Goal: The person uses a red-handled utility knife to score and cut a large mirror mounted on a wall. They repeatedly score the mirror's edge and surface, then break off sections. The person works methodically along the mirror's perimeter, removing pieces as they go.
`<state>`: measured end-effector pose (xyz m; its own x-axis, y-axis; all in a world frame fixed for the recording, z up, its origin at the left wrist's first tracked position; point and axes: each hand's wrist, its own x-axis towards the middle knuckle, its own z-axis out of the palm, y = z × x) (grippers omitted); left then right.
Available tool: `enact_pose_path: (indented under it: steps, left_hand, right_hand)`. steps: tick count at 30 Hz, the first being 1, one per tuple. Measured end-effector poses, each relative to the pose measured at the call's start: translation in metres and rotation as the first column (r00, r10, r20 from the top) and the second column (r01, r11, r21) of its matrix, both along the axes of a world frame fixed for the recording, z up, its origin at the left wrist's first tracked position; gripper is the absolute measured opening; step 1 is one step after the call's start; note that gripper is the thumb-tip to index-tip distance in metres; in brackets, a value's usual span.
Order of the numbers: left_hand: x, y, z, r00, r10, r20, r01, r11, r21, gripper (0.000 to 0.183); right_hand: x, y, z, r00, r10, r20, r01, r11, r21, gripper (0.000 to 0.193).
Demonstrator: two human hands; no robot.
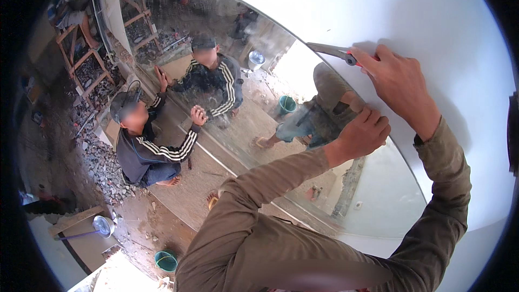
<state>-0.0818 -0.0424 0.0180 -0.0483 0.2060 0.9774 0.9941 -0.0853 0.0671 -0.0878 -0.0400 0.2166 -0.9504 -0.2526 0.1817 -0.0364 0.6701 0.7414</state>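
Observation:
A large mirror (281,97) stands against the white wall, and its curved upper edge crosses the view. High on the right, my right hand (397,81) is closed round a plier-like tool (343,54) with a red grip, a round pivot and long grey jaws. The jaws lie along the mirror's edge, their tips pointing left. Below it, my left hand (361,134) rests close to the same edge with its fingers curled in. Whatever lies between those fingers, if anything, is hidden.
A co-worker (146,135) in a striped dark jacket crouches left, both hands against the mirror. Rubble (108,167) covers the floor behind. A green bucket (165,261) and a white bucket (104,227) stand at lower left. A wooden frame (86,67) leans at upper left.

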Motion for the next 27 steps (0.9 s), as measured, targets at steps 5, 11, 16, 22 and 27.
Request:
enact_pose_path:
  steps: [5,11,16,22,27]
  left_hand:
    - [-0.020,-0.027,-0.018,0.992,-0.112,-0.058,0.121,0.972,0.202,0.025]
    - [-0.135,-0.095,-0.049,0.915,-0.186,0.357,0.166,0.982,0.087,0.029]
    - [-0.256,-0.094,-0.009,0.984,0.096,0.153,-0.143,0.931,0.336,0.031]
    - [-0.269,-0.070,0.000,0.983,0.138,0.117,-0.173,0.909,0.378,0.026]
    - [-0.269,-0.069,-0.001,0.952,0.289,0.106,-0.307,0.904,0.296,0.030]
  right_hand:
    - [-0.034,-0.001,-0.010,0.997,0.068,0.046,-0.067,0.997,-0.030,0.035]
    - [-0.074,-0.002,-0.016,0.987,0.091,0.129,-0.106,0.988,0.113,0.028]
    - [-0.089,-0.002,-0.007,0.961,0.105,0.256,-0.170,0.955,0.245,0.026]
    - [-0.051,0.002,0.002,0.955,0.018,0.295,-0.073,0.981,0.177,0.020]
    - [-0.034,0.010,-0.003,0.948,0.128,0.292,-0.182,0.969,0.166,0.021]
